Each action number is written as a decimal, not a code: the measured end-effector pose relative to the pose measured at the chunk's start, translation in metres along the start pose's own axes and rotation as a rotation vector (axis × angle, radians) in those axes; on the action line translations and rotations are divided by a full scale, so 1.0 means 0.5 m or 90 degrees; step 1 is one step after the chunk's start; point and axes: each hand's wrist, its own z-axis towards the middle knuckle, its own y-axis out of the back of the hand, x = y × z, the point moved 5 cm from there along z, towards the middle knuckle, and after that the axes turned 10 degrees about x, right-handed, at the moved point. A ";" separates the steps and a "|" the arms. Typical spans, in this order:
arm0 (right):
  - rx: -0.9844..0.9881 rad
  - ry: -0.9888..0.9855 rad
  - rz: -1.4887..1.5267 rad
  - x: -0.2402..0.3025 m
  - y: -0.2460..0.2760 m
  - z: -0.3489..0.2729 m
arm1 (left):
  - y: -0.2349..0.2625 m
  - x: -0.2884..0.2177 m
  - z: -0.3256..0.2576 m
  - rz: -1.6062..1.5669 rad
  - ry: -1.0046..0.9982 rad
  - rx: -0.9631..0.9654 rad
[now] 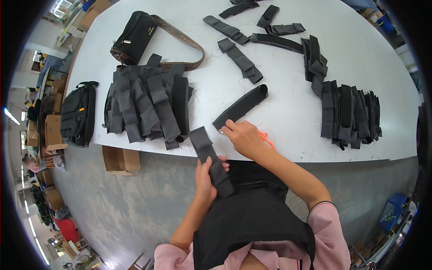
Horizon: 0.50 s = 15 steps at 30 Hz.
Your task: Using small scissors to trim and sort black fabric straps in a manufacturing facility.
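Observation:
My left hand is closed round a dark grey fabric strip, thumb on top, just in front of the table's near edge. The strip is folded and stitched, and its upper end leans over the edge. My right hand grips a pair of scissors with orange handles; a bit of metal blade shows by the fingertips, pointing left. Just beyond those fingers, another dark strip lies slantwise on the white table, its far end curled. The fingertips are close to its near end; whether they touch it I cannot tell.
A pile of grey strips lies to the left, a row of them to the right. Loose strips and thread ends are scattered farther back. A black shoulder bag and a backpack stand left. A cardboard box sits below.

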 end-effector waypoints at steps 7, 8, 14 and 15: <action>-0.074 -0.360 0.403 -0.069 0.019 -0.165 | -0.054 -0.133 0.098 0.431 -0.218 0.044; -0.084 -0.377 0.393 -0.080 0.009 -0.190 | -0.105 -0.141 0.136 0.575 -0.211 0.055; -0.257 -0.530 0.812 -0.081 -0.022 -0.278 | -0.218 -0.074 0.296 1.099 -0.367 0.128; -0.308 -0.564 0.783 -0.085 -0.001 -0.298 | -0.222 -0.060 0.311 1.150 -0.301 0.135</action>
